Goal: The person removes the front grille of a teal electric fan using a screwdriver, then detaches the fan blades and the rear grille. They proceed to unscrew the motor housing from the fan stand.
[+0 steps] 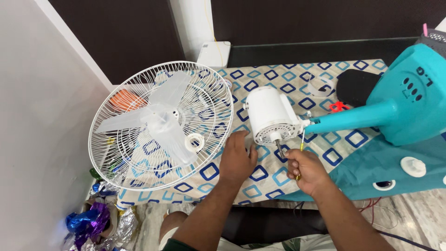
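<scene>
- Head view: your right hand point(307, 168) is curled in a narrow grip around a thin yellow-handled screwdriver point(301, 148), whose shaft rises toward the underside of the white cylindrical fan motor housing point(270, 114).
- Your fingertips sit just beside the bare metal motor shaft point(279, 147) that sticks out of the housing's face; whether they touch it cannot be told.
- Your left hand point(238, 158) lies flat and fairly wide on the blue-square patterned cloth point(260, 176), holding nothing, its fingers near the lower edge of the motor housing.
- The motor housing sits on the end of the teal plastic fan neck and base point(399, 107), which lies on its side across the cloth.
- As for progress, judging from how things lie: the fan is already stripped down. The shaft is bare, with no blade or guard on it.
- The white wire fan guard point(160, 125) lies to the left, apart from the motor, with the translucent white fan blade point(160, 118) and a white round plastic nut point(194, 142) resting in it.
- The motor housing itself looks closed and joined to the neck, so that part reads as not yet opened.
- A white round knob point(413, 166) lies on the teal cloth at right, well apart from both hands.
</scene>
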